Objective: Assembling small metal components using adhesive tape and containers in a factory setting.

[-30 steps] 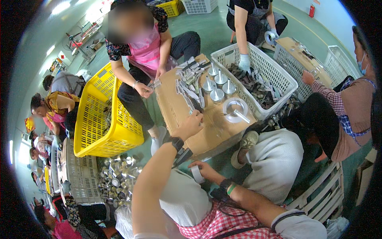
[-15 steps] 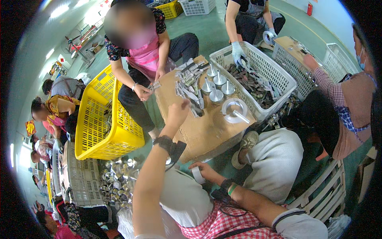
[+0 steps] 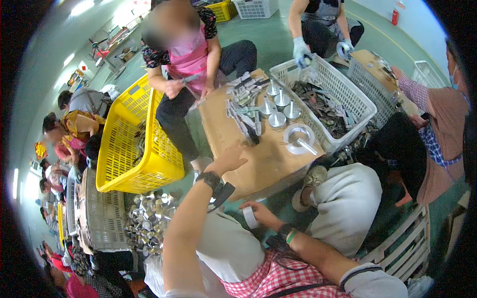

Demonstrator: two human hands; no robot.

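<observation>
My left hand (image 3: 231, 157) is held over the near left part of a cardboard sheet (image 3: 263, 161), its fingers spread and nothing visible in them. Just beyond its fingertips lies a pile of flat, silvery handle-like metal pieces (image 3: 243, 111), with a dark-ended one nearest. Low in front of my lap, my right hand (image 3: 263, 216) grips a roll of white tape (image 3: 250, 217). To the right of the pile stand several round metal discs with upright stems (image 3: 277, 119). Another clear tape roll (image 3: 299, 138) lies flat near the sheet's right corner, with a metal stem across it.
A yellow basket (image 3: 166, 166) stands left of the cardboard; a white basket (image 3: 348, 136) of dark metal pieces stands right. Shiny metal parts (image 3: 149, 213) are heaped at lower left. Across from me sits a person in a pink apron (image 3: 189, 62); a gloved person (image 3: 301, 52) reaches into the white basket.
My left hand has moved down and right, away from the pile, and its fingers have spread. My right hand keeps the tape roll. The person opposite has raised a metal piece.
</observation>
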